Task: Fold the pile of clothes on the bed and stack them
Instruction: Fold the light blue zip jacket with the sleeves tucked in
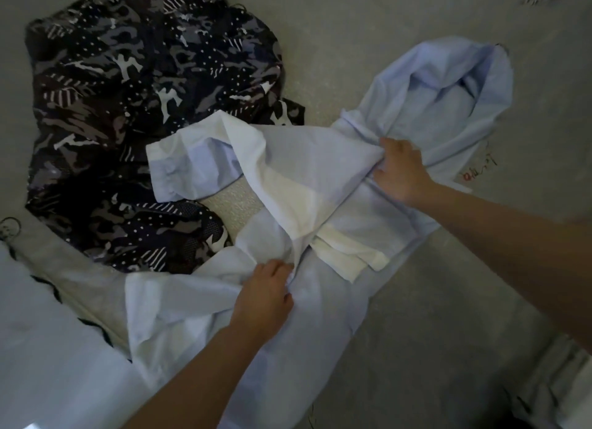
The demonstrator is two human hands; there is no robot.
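A light blue shirt (320,300) lies spread across the grey bed (416,332), its collar (448,86) at the upper right and one short sleeve (189,169) folded over toward the left. My left hand (266,297) pinches a fold of the shirt near its middle. My right hand (400,169) grips bunched fabric near the shoulder, below the collar. A dark camouflage-print garment (128,108) lies crumpled at the upper left, partly under the blue sleeve.
A grey cloth with a dark wavy trim (64,284) lies along the lower left. A small red embroidered mark (474,172) shows on the bed cover to the right of the shirt. More fabric lies at the lower right corner (551,390).
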